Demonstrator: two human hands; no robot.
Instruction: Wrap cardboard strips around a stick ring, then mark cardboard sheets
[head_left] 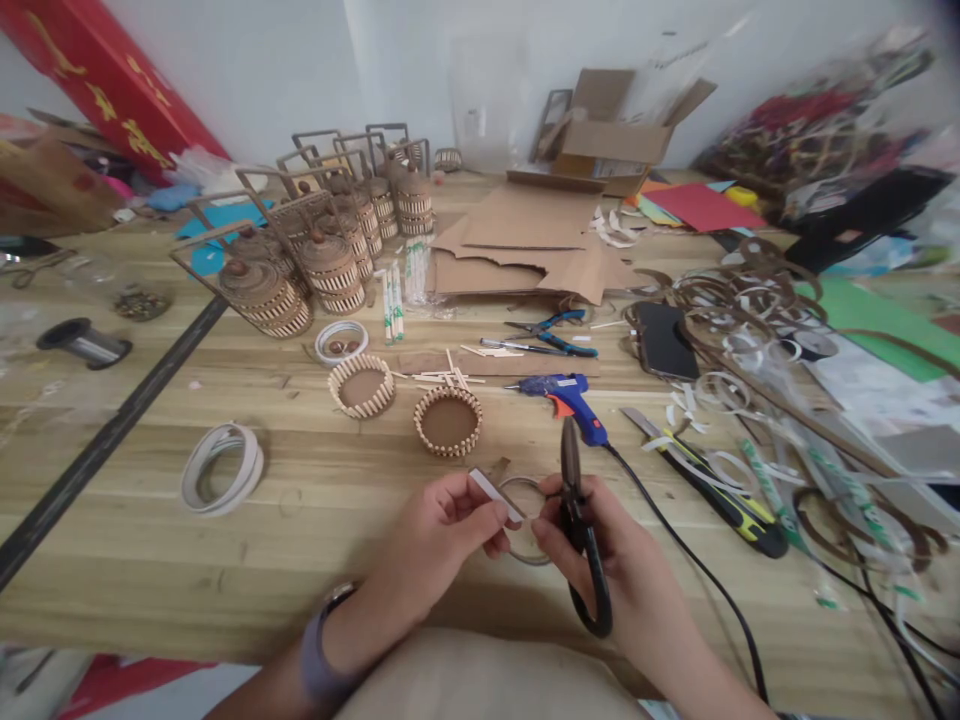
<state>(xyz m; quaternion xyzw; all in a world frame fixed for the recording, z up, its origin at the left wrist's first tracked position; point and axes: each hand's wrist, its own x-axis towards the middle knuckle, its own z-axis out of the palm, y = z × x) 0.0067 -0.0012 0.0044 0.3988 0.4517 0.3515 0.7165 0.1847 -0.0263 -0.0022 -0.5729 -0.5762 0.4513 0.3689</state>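
My left hand (442,535) pinches the end of a thin white-and-brown strip (495,493) that curls into a ring (525,520) between both hands. My right hand (600,560) is closed on black-handled scissors (577,520), blades shut and pointing away from me, and its fingertips also touch the ring. Both hands hover just above the wooden table (322,530) near its front edge. A blue hot glue gun (566,395) lies just beyond the scissors' tip, its black cord running past my right wrist.
Two small stick-rimmed round baskets (448,421) (362,385) sit ahead, with loose sticks between them. Finished lidded baskets (300,270) stand back left, cardboard sheets (525,250) and a box behind. A tape roll (223,468) lies left; a utility knife (712,490), phone (664,340) and strip scraps crowd the right.
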